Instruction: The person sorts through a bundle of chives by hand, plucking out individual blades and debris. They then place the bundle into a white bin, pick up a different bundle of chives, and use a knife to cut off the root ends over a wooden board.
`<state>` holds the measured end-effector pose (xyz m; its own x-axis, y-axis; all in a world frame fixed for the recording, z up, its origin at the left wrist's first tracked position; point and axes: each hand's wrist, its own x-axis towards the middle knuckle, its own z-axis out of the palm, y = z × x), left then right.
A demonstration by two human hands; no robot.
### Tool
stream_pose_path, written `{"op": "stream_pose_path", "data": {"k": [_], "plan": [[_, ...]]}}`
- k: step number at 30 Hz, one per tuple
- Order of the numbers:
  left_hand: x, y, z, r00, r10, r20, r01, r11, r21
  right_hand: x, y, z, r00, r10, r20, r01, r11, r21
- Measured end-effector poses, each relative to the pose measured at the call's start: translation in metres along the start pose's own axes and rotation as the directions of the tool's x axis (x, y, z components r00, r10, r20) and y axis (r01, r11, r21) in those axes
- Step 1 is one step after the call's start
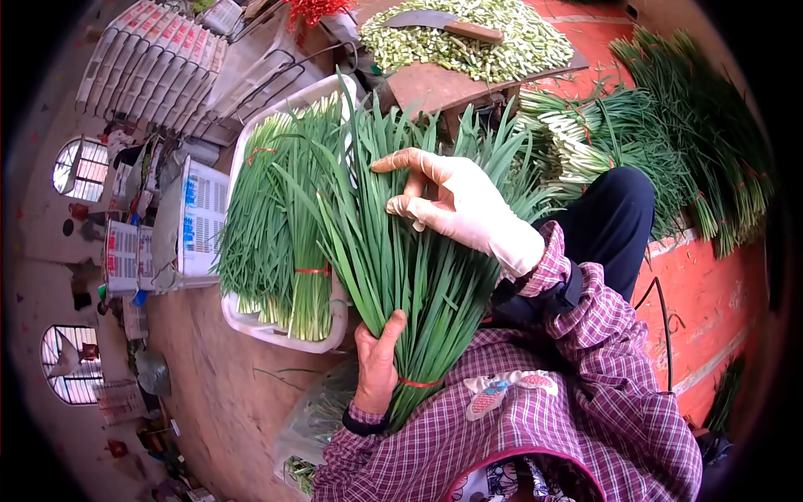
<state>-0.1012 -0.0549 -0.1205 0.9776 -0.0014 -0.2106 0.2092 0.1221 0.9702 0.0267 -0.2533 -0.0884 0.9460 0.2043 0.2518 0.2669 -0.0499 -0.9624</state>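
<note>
My bare left hand point(376, 364) is wrapped round the lower part of a bundle of long green leaves point(435, 309), just above its red band, with the thumb laid over the leaves. Over the upper leaves is my right hand point(460, 201), in a thin whitish glove with bare-looking fingertips; its fingers are bent and apart, and nothing shows between them. The leaf tips fan out away from my body. Left of the bundle, a white plastic tub point(232, 314) holds similar leaves tied with red bands.
A knife point(468, 30) lies on chopped pale stems on a board point(427, 88) at the top. More tied bundles point(636, 134) lie on the red surface point(711, 293) at right. Stacked white boxes point(150, 67) stand upper left. A clear plastic bag point(301, 418) is at lower left.
</note>
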Motion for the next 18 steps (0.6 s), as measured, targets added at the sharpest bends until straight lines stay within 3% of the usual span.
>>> {"op": "stream_pose_path", "data": {"k": [4, 10, 13, 15, 16, 18], "plan": [[0.0, -0.003, -0.003, 1.0, -0.008, 0.006, 0.008, 1.0, 0.007, 0.001, 0.003, -0.001, 0.999, 0.023, 0.032, -0.02, 0.997, -0.073], [0.0, -0.003, -0.003, 1.0, -0.017, -0.012, 0.017, 1.0, 0.02, 0.001, 0.006, 0.002, 0.999, 0.043, 0.016, -0.044, 0.999, 0.012], [0.001, -0.005, -0.007, 1.0, -0.016, 0.007, 0.016, 1.0, 0.016, 0.0, 0.001, 0.001, 0.997, 0.076, -0.001, -0.075, 0.991, -0.11], [0.002, -0.006, -0.012, 0.994, -0.101, 0.029, 0.102, 0.995, -0.018, -0.003, 0.003, 0.001, 0.999, -0.033, -0.035, 0.022, 0.954, -0.298], [0.002, -0.005, -0.011, 0.994, -0.102, 0.03, 0.103, 0.995, -0.018, -0.004, 0.003, 0.001, 0.999, -0.032, -0.035, 0.02, 0.954, -0.298], [0.003, -0.001, -0.007, 0.991, -0.129, -0.03, 0.128, 0.991, -0.035, -0.007, 0.001, -0.001, 0.989, -0.014, -0.147, -0.005, 0.992, -0.128]]}}
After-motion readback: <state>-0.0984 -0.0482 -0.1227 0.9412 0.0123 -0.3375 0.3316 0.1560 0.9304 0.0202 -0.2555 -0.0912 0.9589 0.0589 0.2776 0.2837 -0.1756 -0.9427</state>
